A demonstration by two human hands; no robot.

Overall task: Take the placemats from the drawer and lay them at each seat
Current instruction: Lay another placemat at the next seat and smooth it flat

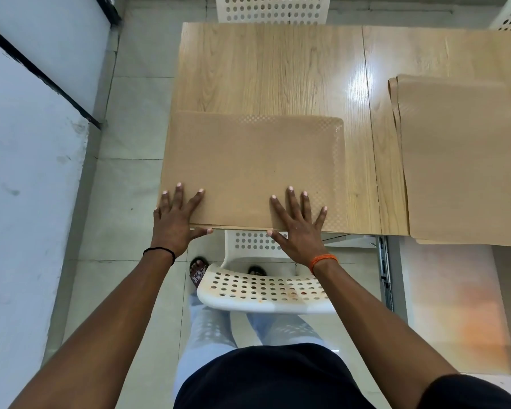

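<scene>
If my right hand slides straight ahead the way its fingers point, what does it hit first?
Nothing, it seems. The right hand lies flat on the placemat; ahead is only the mat, then bare table. The far white chair sits beyond the edge.

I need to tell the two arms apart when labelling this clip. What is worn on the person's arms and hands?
Both forearms are bare, with no gloves. The left hand has a thin black band at the wrist; the right hand has an orange thread band. A dark short sleeve shows at the right upper arm.
</scene>
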